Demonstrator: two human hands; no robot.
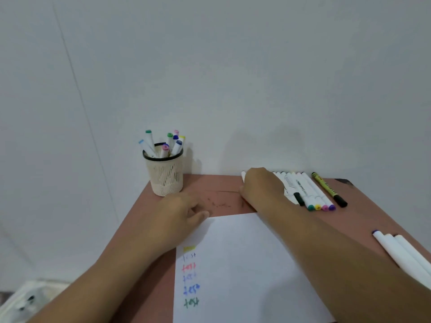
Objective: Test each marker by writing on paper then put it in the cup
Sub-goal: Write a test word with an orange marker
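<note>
Markers [310, 192] lay in a tight row at the far right of the reddish tabletop [224, 185], their coloured caps pointing toward us, and our right hand [258, 185] reached over the left end of that row. Its fingers curled down around a white marker [243, 176], whose tip stuck out beyond the knuckles on the far side; how firm that hold was we could not tell, since the back of the hand hid the fingers. Our left hand [184, 206] rested with loosely bent fingers at the far left corner of the paper [245, 264], touching its edge and gripping nothing. The sheet lay in the near middle of the tabletop, with a column of test scribbles down its left margin: yellow, a faint pale one, red, light blue, darker blue and green. The mesh cup [164, 176] stood at the far left corner, just beyond the left hand, upright, with several capped markers leaning inside it. A yellow-bodied black-capped pen [328, 188] lay slanted just right of the row. Three more white markers [401, 252] lay side by side at the near right edge.
</note>
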